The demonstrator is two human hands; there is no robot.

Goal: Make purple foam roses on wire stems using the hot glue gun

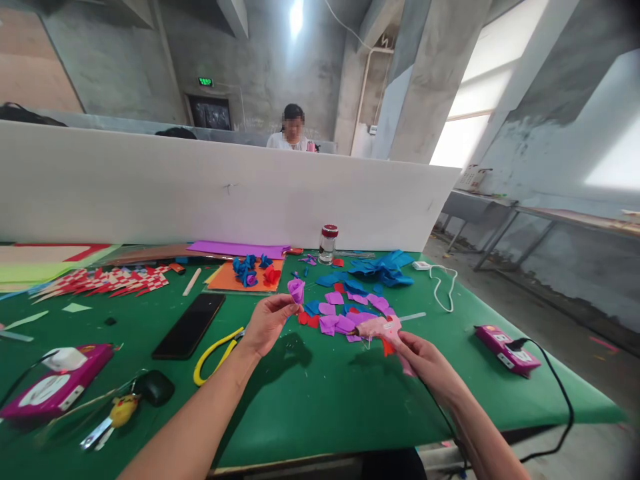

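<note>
Left fingers (287,309) pinch a purple paper flower (296,289) while right fingers (414,345) grip a pink glue gun (379,327).

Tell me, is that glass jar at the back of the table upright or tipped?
Upright: the glass jar stands on the green table, its red lid uppermost.

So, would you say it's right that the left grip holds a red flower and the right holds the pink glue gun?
Not quite: the flower in the left grip is purple, not red, as the head view shows; the right grip does hold the pink glue gun.
</note>
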